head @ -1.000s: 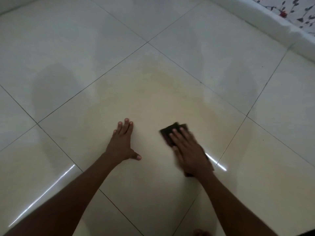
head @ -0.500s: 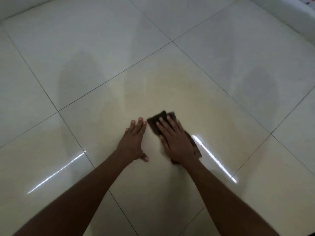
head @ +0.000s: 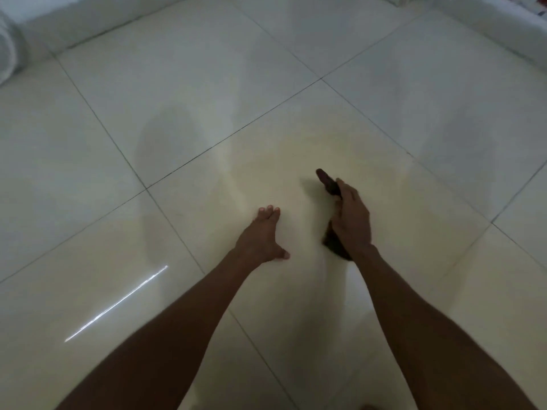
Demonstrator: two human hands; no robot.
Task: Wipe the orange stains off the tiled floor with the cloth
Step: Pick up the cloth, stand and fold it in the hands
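Observation:
My right hand (head: 352, 220) grips the dark brown cloth (head: 328, 182). The hand is turned on its edge, and cloth ends stick out beyond the fingertips and below the wrist. My left hand (head: 260, 238) lies flat on the tile with straight fingers, just left of the cloth. A faint yellowish-orange stain (head: 296, 161) spreads over the glossy tile (head: 207, 202) around and beyond both hands.
White glossy tiles with dark grout lines (head: 177, 170) run in all directions. A white skirting or wall base (head: 488, 28) borders the floor at the top right. A white rounded object (head: 7, 51) sits at the far left edge. A light streak (head: 115, 304) reflects at the lower left.
My right hand went from pressing flat on the cloth to gripping it, turned on edge and shifted right. The left hand stayed planted. The view tilted further out.

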